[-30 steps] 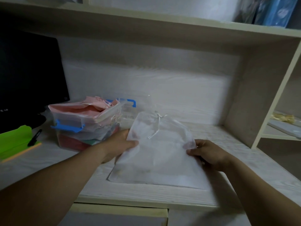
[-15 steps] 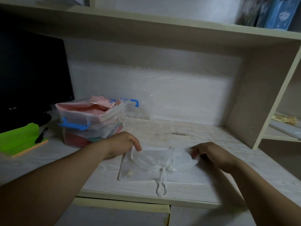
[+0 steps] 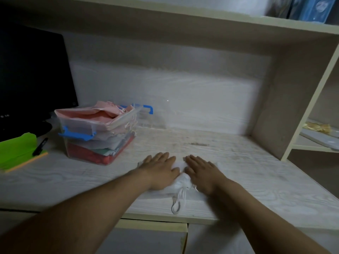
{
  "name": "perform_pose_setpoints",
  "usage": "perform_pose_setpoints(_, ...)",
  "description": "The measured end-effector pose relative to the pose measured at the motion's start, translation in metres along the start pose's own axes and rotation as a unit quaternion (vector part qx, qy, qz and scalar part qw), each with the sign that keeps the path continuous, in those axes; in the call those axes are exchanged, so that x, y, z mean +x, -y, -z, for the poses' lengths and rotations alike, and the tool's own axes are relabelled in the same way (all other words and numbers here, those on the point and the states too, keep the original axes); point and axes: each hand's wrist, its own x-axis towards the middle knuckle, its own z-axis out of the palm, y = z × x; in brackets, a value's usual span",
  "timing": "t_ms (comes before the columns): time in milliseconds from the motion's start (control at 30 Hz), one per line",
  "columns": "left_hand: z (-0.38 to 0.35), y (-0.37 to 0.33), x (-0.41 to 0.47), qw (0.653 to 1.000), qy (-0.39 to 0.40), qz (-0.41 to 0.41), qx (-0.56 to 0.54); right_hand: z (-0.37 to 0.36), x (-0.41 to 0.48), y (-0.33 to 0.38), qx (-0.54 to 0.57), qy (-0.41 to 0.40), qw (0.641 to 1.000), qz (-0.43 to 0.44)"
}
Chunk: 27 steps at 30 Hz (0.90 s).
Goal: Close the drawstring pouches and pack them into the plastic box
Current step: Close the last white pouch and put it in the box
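both hands lie flat with fingers straight, pressing down on a white drawstring pouch (image 3: 180, 182) near the front edge of the desk (image 3: 247, 176). the left hand (image 3: 159, 168) covers the pouch's left part and the right hand (image 3: 200, 171) its right part, so only a strip of white cloth shows between and below them. neither hand grips anything. the pouch's neck looks gathered and points toward the person. its white cord (image 3: 178, 200) trails from there in a loop that reaches almost to the desk's edge.

the pouch looks thin, soft and very light, and it lies nearly flat under the 2 palms. cloth like this keeps no shape of its own, so i judge it will puff or unfold once the pressure comes off. it does not look fragile. the best hold is probably a pinch across the flattened body, thumb below and fingers above. the cord should be caught in the same pinch so the loop cannot dangle and snag.

the plastic box (image 3: 117, 123) stands to the left, well apart from the pouch, clear-walled with a blue latch (image 3: 77, 134). it is already stacked to the rim, with a pink pouch (image 3: 88, 114) on top and red cloth at the bottom. room looks tight, so this 1 likely needs to go in flat and be pressed down.
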Motion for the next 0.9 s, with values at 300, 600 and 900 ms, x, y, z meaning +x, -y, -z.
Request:
perform_pose_setpoints(300,0.002,0.010,-0.001,1.000,-0.005,0.002,0.012,0.002,-0.022,-0.032,0.011,-0.022,0.994,-0.102)
perform_pose_setpoints(600,0.034,0.005,-0.015,0.983,-0.090,-0.015,-0.161,0.027,-0.036,-0.033,0.202,-0.131,0.944,-0.224)
perform_pose_setpoints(900,0.118,0.016,-0.063,0.920,-0.330,-0.055,-0.202,0.098,-0.005,-0.007,0.562,-0.196,0.792,-0.136)
